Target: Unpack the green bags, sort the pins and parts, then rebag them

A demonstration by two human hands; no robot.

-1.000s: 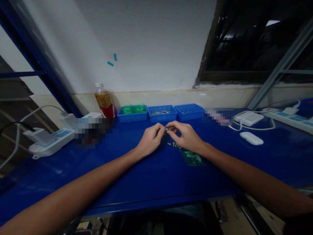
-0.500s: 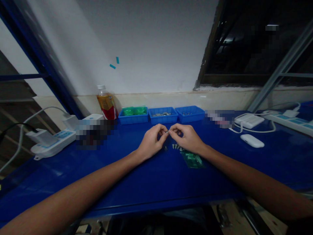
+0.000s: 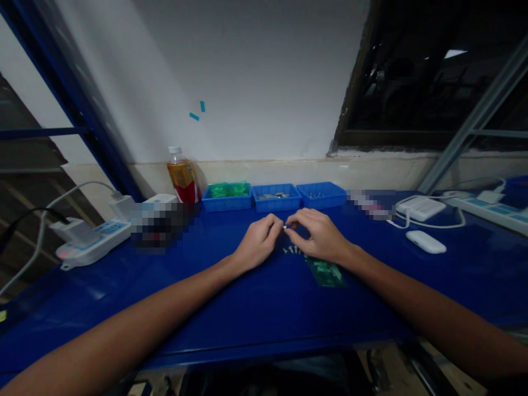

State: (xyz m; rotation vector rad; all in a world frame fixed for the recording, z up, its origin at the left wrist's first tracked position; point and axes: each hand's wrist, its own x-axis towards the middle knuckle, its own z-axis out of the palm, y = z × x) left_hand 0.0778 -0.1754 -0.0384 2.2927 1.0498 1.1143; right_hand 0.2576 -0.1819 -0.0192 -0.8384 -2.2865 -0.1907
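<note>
My left hand (image 3: 259, 240) is closed in a pinch, thumb against forefinger, on a small shiny metal screw (image 3: 284, 227); its far end is too small to make out. Just right of it, my right hand (image 3: 315, 234) has its thumb and forefinger parted around the screw's tip, with a gap between them. Several small screws (image 3: 292, 249) lie in a row on the blue table (image 3: 247, 308) below my hands. A green-tinted plastic bag (image 3: 327, 272) with small pieces inside lies under my right wrist.
Three blue bins stand along the wall: one with green bags (image 3: 226, 204), one with metal parts (image 3: 277, 205), one with small pieces (image 3: 322, 198). A drink bottle (image 3: 182, 179) and power strip (image 3: 97, 242) are left; a white case (image 3: 426, 242) and cables lie right.
My right thumb and forefinger have parted from their pinch at the small screw, while my left hand keeps hold. The view has shifted slightly.
</note>
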